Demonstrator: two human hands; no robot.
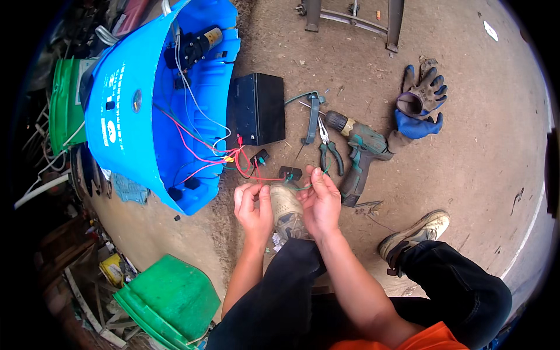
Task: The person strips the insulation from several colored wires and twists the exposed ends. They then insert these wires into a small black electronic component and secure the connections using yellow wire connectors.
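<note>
My right hand (322, 205) is closed, its thumb and forefinger pinching a thin green wire (302, 188). Beside it my left hand (254, 214) has curled fingers, close below the red wires (248, 170); what it grips, if anything, is too small to make out. A small black switch-like part (290, 173) with green on it lies just beyond my fingers, with a red wire running to it. Another small black part (259, 157) rests nearby. The wires lead into an open blue plastic housing (125, 111) on the left, which holds a black motor pump (195, 49). Next to it stands a black box-shaped battery (261, 109).
Pliers (330, 153) and a cordless drill (364, 153) lie right of my hands, near a dark strap-like piece (312, 119). Work gloves (421, 99) lie farther right. A green plastic piece (169, 300) sits lower left. Metal stand legs (353, 20) rise at the top.
</note>
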